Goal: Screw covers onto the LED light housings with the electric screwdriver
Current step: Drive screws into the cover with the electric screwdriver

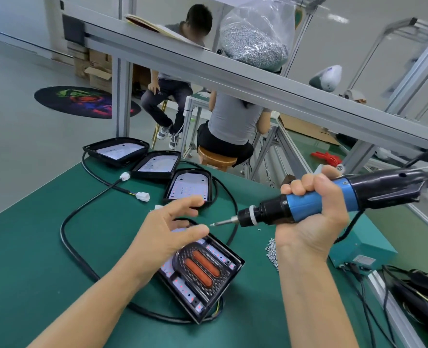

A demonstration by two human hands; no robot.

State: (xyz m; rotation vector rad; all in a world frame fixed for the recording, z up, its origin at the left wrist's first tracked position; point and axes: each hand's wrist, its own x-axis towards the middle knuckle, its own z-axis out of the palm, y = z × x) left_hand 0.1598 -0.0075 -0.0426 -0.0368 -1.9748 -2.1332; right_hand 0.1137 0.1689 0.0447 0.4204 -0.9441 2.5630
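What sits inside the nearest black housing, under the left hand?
Inside the nearest housing lies a white LED board with a black cover holding two orange lenses. The left hand hides its far end, so nothing there shows.

a pale grey floor (pixel 19 146) with a round dark mat (pixel 77 101) spreads behind the green table (pixel 44 247), where an aluminium shelf frame (pixel 208 69) crosses overhead, cardboard boxes (pixel 95 69) sit by a post, and a wooden stool (pixel 216 159) stands beyond.
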